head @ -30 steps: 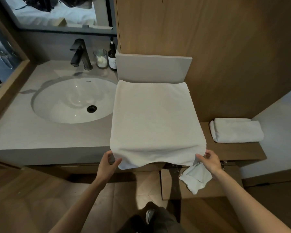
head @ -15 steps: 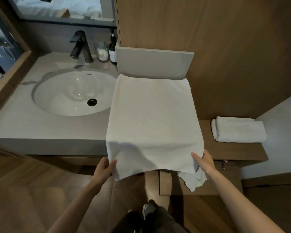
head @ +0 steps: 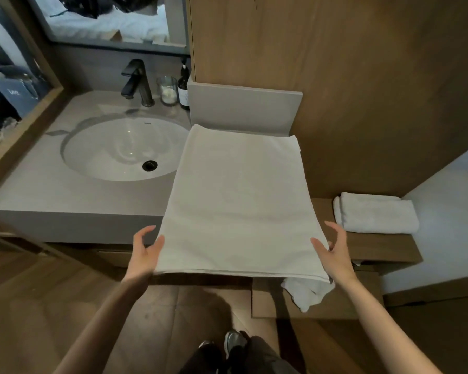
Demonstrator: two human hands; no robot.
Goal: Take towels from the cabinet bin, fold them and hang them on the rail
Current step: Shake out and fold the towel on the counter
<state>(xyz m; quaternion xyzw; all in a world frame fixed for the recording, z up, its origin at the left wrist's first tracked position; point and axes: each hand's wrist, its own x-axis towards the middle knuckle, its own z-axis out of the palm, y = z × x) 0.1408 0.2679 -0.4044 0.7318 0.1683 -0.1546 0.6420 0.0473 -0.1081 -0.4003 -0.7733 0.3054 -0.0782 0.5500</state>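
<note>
On the counter (head: 52,195) edge, right of the sink (head: 125,149), the white towel (head: 238,206) lies spread flat w/ its far edge against the grey upstand and its near edge hanging just past the counter front. The near edge shows stacked layers, so it looks folded at least once.

Left hand (head: 145,252) and right hand (head: 335,255) flank the two near corners – both spread, fingers relaxed, thumbs touching the cloth, nothing pinched.

Handling, as a guess: light, soft terry, no stiffness at all – it'll sag and slide apart if lifted from one pt. Not slippery, not fragile. Best hold is prob. a pinch thru all layers at each near corner, thumb on top, fingers under, keeping edges matched for the next fold.

A loose white bit (head: 305,292) dangles under the right corner; can't tell if it's this towel's lower layer or a separate cloth. One folded towel (head: 376,214) sits on the wood shelf (head: 384,247) to the right. Rail isn't in view.
</note>
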